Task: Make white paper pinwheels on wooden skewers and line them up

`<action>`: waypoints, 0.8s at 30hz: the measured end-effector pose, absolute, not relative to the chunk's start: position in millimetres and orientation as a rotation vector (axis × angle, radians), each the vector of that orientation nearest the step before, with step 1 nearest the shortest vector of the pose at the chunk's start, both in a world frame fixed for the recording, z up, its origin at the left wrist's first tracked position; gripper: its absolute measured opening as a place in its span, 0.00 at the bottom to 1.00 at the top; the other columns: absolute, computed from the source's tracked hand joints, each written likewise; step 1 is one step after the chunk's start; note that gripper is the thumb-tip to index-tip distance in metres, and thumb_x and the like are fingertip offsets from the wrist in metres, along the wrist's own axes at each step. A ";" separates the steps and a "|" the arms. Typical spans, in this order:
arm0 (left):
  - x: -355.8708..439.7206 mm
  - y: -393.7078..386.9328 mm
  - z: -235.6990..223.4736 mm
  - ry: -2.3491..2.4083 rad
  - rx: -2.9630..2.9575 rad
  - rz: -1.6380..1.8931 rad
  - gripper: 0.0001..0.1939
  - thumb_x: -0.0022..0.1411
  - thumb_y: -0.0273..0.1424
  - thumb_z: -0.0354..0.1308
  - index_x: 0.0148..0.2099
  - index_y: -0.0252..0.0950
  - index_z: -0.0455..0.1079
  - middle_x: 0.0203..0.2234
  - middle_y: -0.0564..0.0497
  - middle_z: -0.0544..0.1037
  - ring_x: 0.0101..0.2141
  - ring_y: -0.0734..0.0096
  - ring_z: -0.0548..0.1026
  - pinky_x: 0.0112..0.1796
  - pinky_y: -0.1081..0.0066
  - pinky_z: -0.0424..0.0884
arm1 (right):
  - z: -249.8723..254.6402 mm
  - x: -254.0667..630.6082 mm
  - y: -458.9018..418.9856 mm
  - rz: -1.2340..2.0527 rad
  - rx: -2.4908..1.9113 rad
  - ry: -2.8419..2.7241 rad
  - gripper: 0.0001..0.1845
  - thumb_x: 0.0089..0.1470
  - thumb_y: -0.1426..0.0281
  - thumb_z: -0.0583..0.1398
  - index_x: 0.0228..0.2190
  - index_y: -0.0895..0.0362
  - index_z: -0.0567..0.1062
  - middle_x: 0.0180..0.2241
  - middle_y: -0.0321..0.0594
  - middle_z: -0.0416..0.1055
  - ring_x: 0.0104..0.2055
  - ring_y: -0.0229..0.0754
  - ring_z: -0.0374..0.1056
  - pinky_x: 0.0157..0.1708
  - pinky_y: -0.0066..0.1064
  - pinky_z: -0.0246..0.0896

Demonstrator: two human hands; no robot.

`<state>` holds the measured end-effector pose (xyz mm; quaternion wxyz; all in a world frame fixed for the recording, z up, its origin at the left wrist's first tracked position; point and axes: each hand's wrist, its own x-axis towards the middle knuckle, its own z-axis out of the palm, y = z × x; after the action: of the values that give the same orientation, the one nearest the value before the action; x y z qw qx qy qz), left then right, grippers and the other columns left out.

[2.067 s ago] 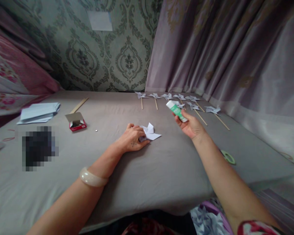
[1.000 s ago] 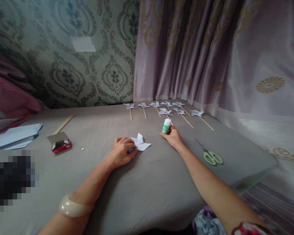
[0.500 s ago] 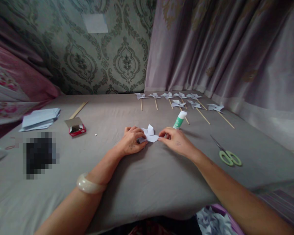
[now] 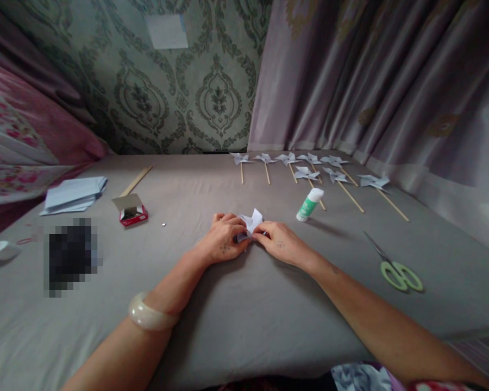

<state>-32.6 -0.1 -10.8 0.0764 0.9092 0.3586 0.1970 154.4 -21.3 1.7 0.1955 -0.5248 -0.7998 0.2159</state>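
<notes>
Between my hands, low over the cloth-covered table, is a white paper pinwheel [image 4: 252, 220] with one blade standing up. My left hand [image 4: 228, 237] is closed on its left side, fingers curled over the paper. From the right, my right hand [image 4: 279, 241] pinches a blade tip close to the pinwheel's centre. The fingers hide most of the lower paper. Just beyond my right hand stands a green and white glue stick [image 4: 308, 205]. Scissors with pale green handles [image 4: 401, 276] lie farther to the right.
Several finished pinwheels on sticks [image 4: 305, 174] lie at the back right. On the left are stacked paper sheets [image 4: 73, 194], wooden sticks [image 4: 136, 181], an open red box [image 4: 133, 215], a small metal piece [image 4: 163, 224] and a white roll [image 4: 0, 250]. A container of paper scraps [image 4: 362, 377] sits below the front edge.
My right hand has moved left, bringing the blade tip in toward the pinwheel's centre. My left hand keeps its hold. The whole view has shifted slightly.
</notes>
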 end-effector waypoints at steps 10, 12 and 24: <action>-29.3 1.0 -7.5 1.122 2.671 0.599 0.13 0.63 0.36 0.52 0.33 0.38 0.75 0.35 0.50 0.80 0.39 0.66 0.72 0.44 0.60 0.54 | -16.0 150.2 -22.4 0.565 -1.624 -1.925 0.08 0.53 0.70 0.60 0.37 0.55 0.75 0.35 0.42 0.77 0.36 0.43 0.72 0.38 0.32 0.63; -29.5 1.8 -8.8 1.121 2.673 0.607 0.12 0.63 0.35 0.52 0.33 0.38 0.75 0.36 0.50 0.80 0.39 0.66 0.73 0.44 0.60 0.54 | -17.6 149.8 -21.7 0.547 -1.612 -1.919 0.07 0.52 0.70 0.61 0.36 0.55 0.75 0.35 0.42 0.77 0.37 0.43 0.73 0.38 0.32 0.64; -30.8 2.2 -12.5 1.093 2.726 0.600 0.12 0.63 0.34 0.51 0.35 0.40 0.76 0.36 0.50 0.79 0.38 0.66 0.72 0.43 0.60 0.54 | -15.4 148.3 -12.6 0.544 -1.698 -1.944 0.07 0.50 0.72 0.63 0.34 0.57 0.75 0.32 0.41 0.77 0.36 0.42 0.73 0.37 0.30 0.63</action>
<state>-30.8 2.2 -12.5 0.0717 0.9070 0.3638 0.1998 148.3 -12.6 -15.4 0.2491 -0.6233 -0.7138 0.1998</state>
